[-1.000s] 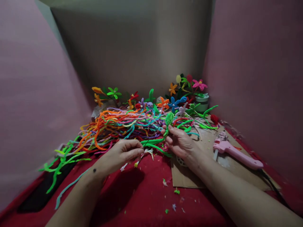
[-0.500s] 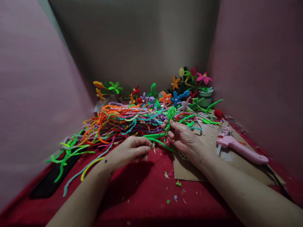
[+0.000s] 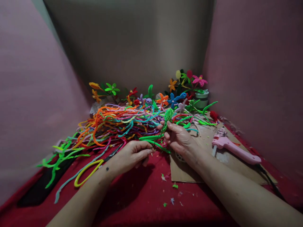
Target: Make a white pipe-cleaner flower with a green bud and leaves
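Note:
A fuzzy green bud-shaped piece (image 3: 169,115) stands upright on a thin dark stem, above the red cloth. My right hand (image 3: 178,137) pinches its base between thumb and fingers. Lower and to the left, my left hand (image 3: 134,153) has thumb and forefinger closed on the lower end of the stem. Behind both hands lies a heap of colourful pipe cleaners (image 3: 113,118), with orange ones at its left.
A pink glue gun (image 3: 236,149) rests on a cardboard sheet (image 3: 189,177) at the right. Yellow-handled scissors (image 3: 78,176) lie by my left forearm. Fuzzy flowers (image 3: 174,100) and a green jar (image 3: 202,100) stand at the back. Scraps dot the red cloth (image 3: 142,201).
The view has shifted slightly, so most things sit further left, and more of the yellow-handled scissors shows. Both hands keep their hold on the green piece and its stem.

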`<control>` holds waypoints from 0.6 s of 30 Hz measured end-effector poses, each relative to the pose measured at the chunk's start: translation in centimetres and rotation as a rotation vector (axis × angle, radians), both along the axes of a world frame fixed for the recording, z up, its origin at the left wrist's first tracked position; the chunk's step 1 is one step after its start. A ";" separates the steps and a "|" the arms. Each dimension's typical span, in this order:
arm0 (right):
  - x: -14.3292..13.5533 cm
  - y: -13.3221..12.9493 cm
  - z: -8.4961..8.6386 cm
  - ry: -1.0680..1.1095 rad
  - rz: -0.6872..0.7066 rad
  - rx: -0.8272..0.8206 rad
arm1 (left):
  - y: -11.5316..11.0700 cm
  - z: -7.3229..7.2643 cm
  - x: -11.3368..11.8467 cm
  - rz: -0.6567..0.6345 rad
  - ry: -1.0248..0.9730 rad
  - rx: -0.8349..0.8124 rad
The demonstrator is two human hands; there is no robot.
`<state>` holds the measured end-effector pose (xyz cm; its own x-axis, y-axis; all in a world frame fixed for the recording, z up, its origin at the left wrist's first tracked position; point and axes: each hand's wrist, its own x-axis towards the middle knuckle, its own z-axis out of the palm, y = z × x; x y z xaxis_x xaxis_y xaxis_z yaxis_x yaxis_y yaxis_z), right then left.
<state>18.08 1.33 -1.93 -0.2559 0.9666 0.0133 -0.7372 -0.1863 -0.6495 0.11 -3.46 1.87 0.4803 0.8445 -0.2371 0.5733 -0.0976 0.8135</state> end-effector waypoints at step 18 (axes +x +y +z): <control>-0.1 -0.2 0.2 -0.100 -0.045 0.079 | -0.2 -0.4 -0.7 0.018 0.030 -0.010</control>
<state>17.95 1.10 -1.78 -0.2164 0.9740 0.0668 -0.6745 -0.0997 -0.7315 -0.58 -3.71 1.50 0.4579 0.8501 -0.2600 0.5991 -0.0790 0.7968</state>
